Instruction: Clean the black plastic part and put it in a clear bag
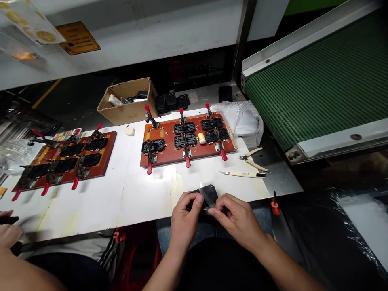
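Note:
Just over the table's front edge, my left hand [188, 208] grips a flat black plastic part [211, 191] with rounded corners, thumb on top. My right hand [233, 214] pinches a clear plastic film [206, 199] that lies slantwise across that part. The film's far end stands up a little at the part's back edge. Beyond my hands sits a brown fixture board [169, 159] with red-handled toggle clamps and several black parts set in it. A small cream-coloured roll or bottle [201, 138] rests on the board.
Side cutters [253, 158] and a craft knife [242, 174] lie at right. A second fixture board [104, 161] stands left, near another person's hand [9, 234]. Behind are a cardboard box [121, 111], stacked black parts [166, 102] and a plastic bag [245, 119]. A green conveyor [321, 76] slopes at right.

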{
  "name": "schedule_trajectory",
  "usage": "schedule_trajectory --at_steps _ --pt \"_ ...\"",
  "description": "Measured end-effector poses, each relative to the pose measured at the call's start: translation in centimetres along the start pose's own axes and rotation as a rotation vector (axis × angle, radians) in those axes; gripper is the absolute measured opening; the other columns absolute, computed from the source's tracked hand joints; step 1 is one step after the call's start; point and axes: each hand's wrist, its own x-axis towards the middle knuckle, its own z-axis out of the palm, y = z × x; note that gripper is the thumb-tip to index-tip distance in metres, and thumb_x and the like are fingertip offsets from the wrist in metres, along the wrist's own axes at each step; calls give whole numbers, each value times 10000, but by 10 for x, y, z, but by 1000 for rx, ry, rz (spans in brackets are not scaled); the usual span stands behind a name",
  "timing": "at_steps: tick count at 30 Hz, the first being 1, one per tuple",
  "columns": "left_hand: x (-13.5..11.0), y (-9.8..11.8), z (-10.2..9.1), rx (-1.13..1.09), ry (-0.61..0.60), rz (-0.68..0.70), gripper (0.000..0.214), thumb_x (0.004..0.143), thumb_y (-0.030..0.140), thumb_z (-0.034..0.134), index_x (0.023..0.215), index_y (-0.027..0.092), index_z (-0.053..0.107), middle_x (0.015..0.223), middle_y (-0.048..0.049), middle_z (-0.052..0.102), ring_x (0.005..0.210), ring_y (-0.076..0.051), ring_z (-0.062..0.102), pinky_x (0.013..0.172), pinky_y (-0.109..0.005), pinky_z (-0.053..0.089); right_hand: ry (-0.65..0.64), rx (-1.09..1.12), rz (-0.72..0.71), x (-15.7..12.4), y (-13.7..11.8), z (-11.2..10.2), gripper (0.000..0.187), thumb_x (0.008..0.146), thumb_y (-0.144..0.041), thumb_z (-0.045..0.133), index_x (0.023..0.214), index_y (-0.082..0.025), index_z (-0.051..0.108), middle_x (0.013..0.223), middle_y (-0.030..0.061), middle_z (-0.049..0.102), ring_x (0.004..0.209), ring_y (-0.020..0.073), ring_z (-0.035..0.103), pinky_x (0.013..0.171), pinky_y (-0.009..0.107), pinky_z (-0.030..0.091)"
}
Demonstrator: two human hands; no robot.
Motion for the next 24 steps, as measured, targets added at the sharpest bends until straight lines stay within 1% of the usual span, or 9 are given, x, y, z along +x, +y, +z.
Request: schedule_trajectory --at_steps 3,6,8,10,14,18,20,22,24 --pt "-6 2 -4 28 21 -8 302 943 541 681 945 246 747 985 -15 666 936 -196 635 843 -300 488 -1 42 40 0 3 1 25 1014 -262 657 992 -253 651 890 -20 699 742 151 631 705 279 473" --pt "-15 5 -9 93 36 11 261 933 511 708 907 256 754 967 -10 664 961 -202 635 911 -317 474 -1 61 24 2 4 2 96 1027 -231 630 1095 -273 682 1009 -9 732 880 164 682 808 283 508" --pt "-21 5 -11 132 51 44 233 930 493 716 917 267 770 1015 -17 675 1026 -216 635 950 -326 467 -5 49 6 3 3 3 100 1035 -223 613 1066 -272 694 995 -8 727 893 167 678 809 287 504" --pt "-25 3 -13 151 46 73 219 932 485 716 954 280 789 1078 -28 683 1098 -232 633 978 -335 470 -4 34 0 4 2 3 90 1032 -222 618 999 -261 691 934 -11 712 847 164 664 775 288 491" --pt "-28 1 -13 169 -29 73 253 942 498 697 1049 295 807 1158 -51 689 1161 -251 640 1004 -355 496 13 16 -5 5 1 6 106 1007 -269 678 907 -239 663 837 -12 683 759 161 638 695 287 470" --pt "-26 6 -10 128 -98 44 263 948 495 687 1071 298 809 1174 -50 697 1161 -244 649 1016 -352 502 -30 -26 -53 4 1 10 176 1024 -263 640 851 -229 636 796 -5 641 706 156 605 641 294 453" --pt "-24 8 -8 87 -101 25 238 949 475 687 1013 283 812 1101 -41 709 1094 -227 661 991 -339 506 -64 -60 -121 1 1 11 140 1040 -222 591 917 -225 658 843 14 653 751 170 615 678 309 476" --pt "-20 8 -8 31 -78 -16 235 942 460 690 947 256 806 1034 -39 708 1005 -214 664 919 -320 527 -97 -66 -197 -2 0 12 117 1046 -203 575 1080 -229 684 964 45 697 871 199 651 780 339 521" --pt "-16 8 -9 -39 -55 -74 250 940 450 676 914 229 789 1004 -44 693 919 -200 649 778 -283 538 -122 -16 -240 -5 -1 9 216 1042 -224 607 1248 -251 667 1106 63 718 999 217 671 885 357 546"
